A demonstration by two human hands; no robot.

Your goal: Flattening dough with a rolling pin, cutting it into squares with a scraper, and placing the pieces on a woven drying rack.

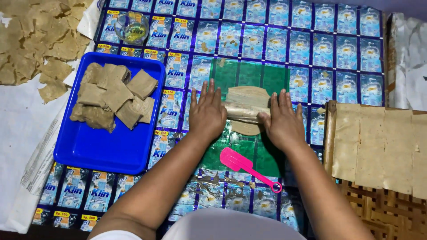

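Two hands press a pale roller over one flat round of dough on a green sheet.

The left hand (207, 114) and right hand (282, 122) lie palm-down, forearms reaching away from the near edge, fingers (212, 91) straight and slightly apart, resting on the ends of a single roller (242, 111) that crosses the dough round (247, 95); neither hand curls around it. The dough sits at mid-scene on the green sheet (262, 155), which lies over a worktop cover (311, 49) of many small blue-and-white rectangular sachets in rows. One pink spatula (244, 166) lies near the hands, apart from them. At left, one blue tray (98, 146) holds roughly nine brown dough slabs (115, 95), stacked, so the count is unsure. One small glass (132, 27) stands far left. Flattened tan sheets (378, 142) lie at right.
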